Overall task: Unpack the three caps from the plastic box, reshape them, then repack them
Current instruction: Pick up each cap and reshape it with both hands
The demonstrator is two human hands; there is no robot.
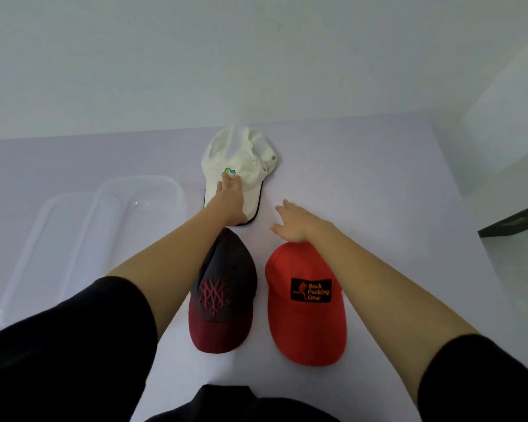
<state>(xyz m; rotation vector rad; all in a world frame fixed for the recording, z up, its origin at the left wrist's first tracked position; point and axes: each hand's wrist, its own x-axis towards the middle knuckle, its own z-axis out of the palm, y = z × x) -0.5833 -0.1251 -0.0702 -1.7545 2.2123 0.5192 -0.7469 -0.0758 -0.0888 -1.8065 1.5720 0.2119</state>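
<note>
1. Left hand [231, 194]: flat on the white fabric cap [241, 161], fingers extended, gripping nothing.
2. Right hand [293, 223]: fingers spread, empty, beyond the red fabric cap [305, 303].
3. Dark maroon-brimmed cap [223, 290]: beside the red one.
4. Clear plastic box [141, 196]: left, empty.

1. A pale lavender table [378, 184] takes up most of the lower view; its far edge meets the wall.
2. A plain off-white wall [195, 56] rises behind the table and fills the upper half (no marks or fittings show on it).
3. At the right, a white upright surface [509, 123] stands at an angle to the wall; what it belongs to cannot be told.
4. A dark, flat-edged object [515, 222] juts in at the right edge, past the table's side; too little of it shows to identify.
</note>
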